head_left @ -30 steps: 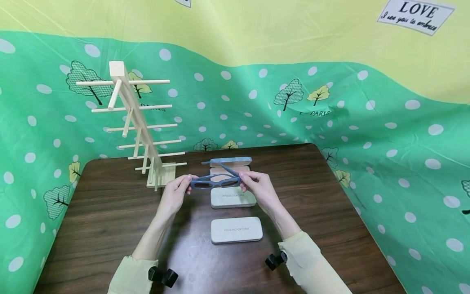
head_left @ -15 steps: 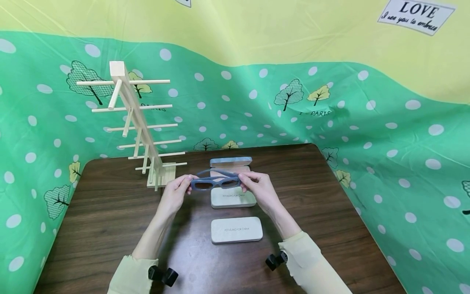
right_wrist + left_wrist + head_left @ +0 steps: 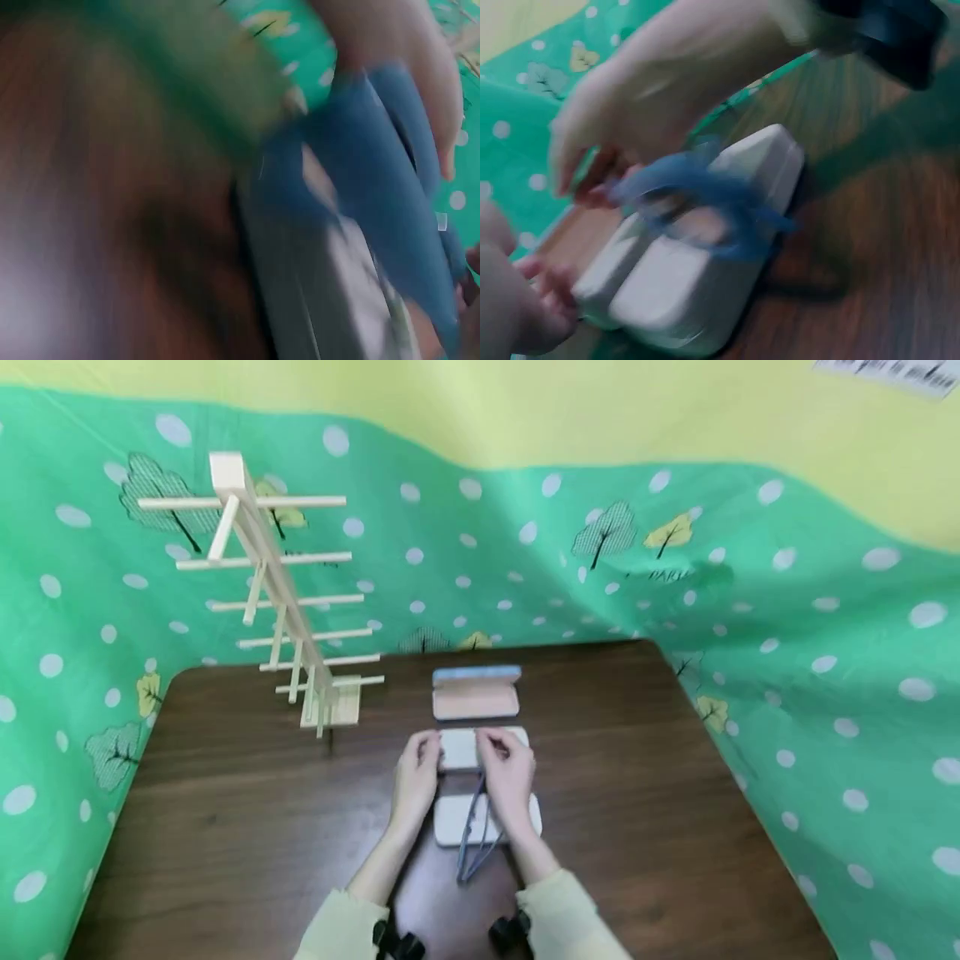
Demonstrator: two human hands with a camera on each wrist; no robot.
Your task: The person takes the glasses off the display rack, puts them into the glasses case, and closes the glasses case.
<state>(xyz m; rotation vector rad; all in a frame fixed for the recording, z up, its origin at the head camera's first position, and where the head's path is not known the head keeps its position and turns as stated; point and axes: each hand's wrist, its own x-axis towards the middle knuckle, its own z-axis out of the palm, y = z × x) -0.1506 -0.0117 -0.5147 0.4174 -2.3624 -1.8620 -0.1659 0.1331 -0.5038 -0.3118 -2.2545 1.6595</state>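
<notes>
In the head view, my right hand (image 3: 510,772) pinches a pair of blue sunglasses (image 3: 467,839), whose frame hangs back toward me over the front case. Motion blurs the same sunglasses (image 3: 746,225) in the left wrist view. My left hand (image 3: 415,781) is beside the left end of the middle case, fingers loosely curled and nothing seen in them. A pale glasses case (image 3: 459,750) lies closed under both hands. Nearer me is a second closed case (image 3: 450,822), partly covered by the sunglasses and right hand. Behind them, a blue case (image 3: 476,700) stands open, showing its pinkish lining.
A wooden rack (image 3: 281,585) with several rows of pegs stands at the back left of the dark wooden table (image 3: 660,827). Green and yellow patterned cloth (image 3: 750,585) hangs behind and along the sides.
The sunglasses have gone from being held between both hands to the right hand alone, turned and brought lower. The left hand has let go and moved right. The head view has shifted slightly.
</notes>
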